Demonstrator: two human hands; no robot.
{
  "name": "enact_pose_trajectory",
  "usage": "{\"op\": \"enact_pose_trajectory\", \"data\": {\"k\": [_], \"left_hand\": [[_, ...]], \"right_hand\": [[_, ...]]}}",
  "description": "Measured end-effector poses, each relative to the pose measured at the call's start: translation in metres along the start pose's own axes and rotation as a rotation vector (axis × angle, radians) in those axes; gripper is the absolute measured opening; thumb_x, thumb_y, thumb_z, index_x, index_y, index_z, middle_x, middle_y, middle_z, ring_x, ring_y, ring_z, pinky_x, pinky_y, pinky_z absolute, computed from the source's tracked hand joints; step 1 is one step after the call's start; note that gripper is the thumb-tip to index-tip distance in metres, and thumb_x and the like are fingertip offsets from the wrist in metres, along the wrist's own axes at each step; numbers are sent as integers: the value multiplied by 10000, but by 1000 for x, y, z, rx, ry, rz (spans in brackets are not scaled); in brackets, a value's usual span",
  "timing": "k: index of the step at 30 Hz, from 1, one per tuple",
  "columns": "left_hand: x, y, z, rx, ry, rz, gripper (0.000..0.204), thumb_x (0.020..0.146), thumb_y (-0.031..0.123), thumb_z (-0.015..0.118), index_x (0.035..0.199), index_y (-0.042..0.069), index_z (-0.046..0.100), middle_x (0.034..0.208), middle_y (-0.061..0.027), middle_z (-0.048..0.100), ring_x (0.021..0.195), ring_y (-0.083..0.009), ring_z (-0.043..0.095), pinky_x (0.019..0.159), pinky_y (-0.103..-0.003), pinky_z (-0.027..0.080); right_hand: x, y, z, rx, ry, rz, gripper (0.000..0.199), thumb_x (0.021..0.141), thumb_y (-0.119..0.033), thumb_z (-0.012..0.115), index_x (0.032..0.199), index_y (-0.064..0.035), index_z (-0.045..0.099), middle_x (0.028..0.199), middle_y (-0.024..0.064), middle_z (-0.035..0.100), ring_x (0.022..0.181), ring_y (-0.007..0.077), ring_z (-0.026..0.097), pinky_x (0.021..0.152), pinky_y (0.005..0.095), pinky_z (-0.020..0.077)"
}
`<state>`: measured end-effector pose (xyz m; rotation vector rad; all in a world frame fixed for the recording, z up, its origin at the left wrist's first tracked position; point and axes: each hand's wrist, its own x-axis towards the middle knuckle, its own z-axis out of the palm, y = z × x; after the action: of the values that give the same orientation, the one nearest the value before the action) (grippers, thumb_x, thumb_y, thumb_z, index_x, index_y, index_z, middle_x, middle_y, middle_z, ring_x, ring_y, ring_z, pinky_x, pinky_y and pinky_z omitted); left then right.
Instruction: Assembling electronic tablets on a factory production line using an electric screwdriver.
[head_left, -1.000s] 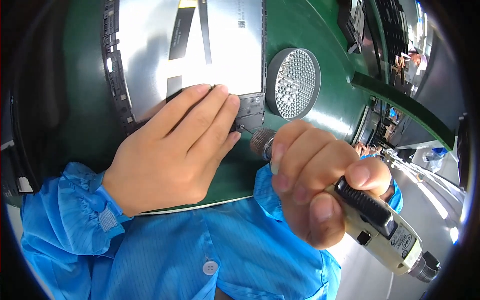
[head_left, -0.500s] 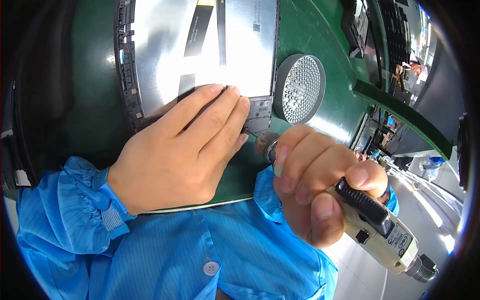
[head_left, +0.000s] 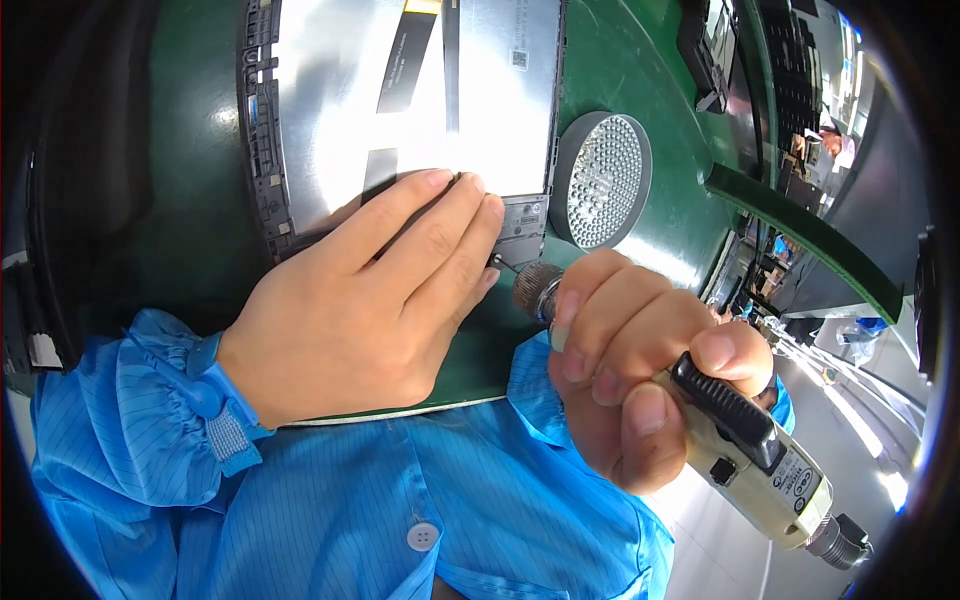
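Note:
A flat electronic display unit (head_left: 325,120) with a silver metal back and black frame lies at the upper middle. Black flat cables (head_left: 407,60) run down its back. My left hand (head_left: 350,300) rests flat across its near edge, fingers stretched out and thumb tucked low. In my right hand (head_left: 640,360) is a cream electric screwdriver (head_left: 775,475), fingers wrapped round its body and thumb near the black lever. Its thin bit points at the unit's near right corner, close to my left fingertips. A small round dark spot shows at the bit's end; whether it is a screw I cannot tell.
A round grey dish (head_left: 566,200) with a dimpled or bead-filled inside stands right of the unit on the green table (head_left: 190,200). A curved green strip (head_left: 810,240) and black devices (head_left: 708,55) lie farther right. Dark equipment (head_left: 35,310) borders the left.
The display unit and my left hand have shifted slightly to the right. The screwdriver has moved very little, still in my right hand.

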<state>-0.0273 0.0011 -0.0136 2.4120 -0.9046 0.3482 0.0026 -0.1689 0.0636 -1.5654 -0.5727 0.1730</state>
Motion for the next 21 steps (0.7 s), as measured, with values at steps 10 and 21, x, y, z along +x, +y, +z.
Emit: {"op": "enact_pose_trajectory", "data": {"k": [10, 21], "left_hand": [[-2, 2, 3, -10, 27, -11, 157, 837, 167, 670, 932, 78, 758, 1185, -171, 632, 1172, -315, 561, 1050, -410, 402], [-2, 2, -1, -38, 35, -28, 151, 829, 140, 665, 915, 48, 747, 1176, -183, 624, 1160, -328, 559, 1035, -412, 414]], "right_hand": [[-1, 0, 1, -14, 1, -8, 348, 883, -117, 588, 1216, -109, 485, 679, 37, 508, 615, 185, 530, 618, 367, 409], [1, 1, 5, -30, 5, -21, 317, 873, -111, 577, 1174, -102, 478, 671, 35, 498, 587, 181, 510, 609, 364, 404]]}}
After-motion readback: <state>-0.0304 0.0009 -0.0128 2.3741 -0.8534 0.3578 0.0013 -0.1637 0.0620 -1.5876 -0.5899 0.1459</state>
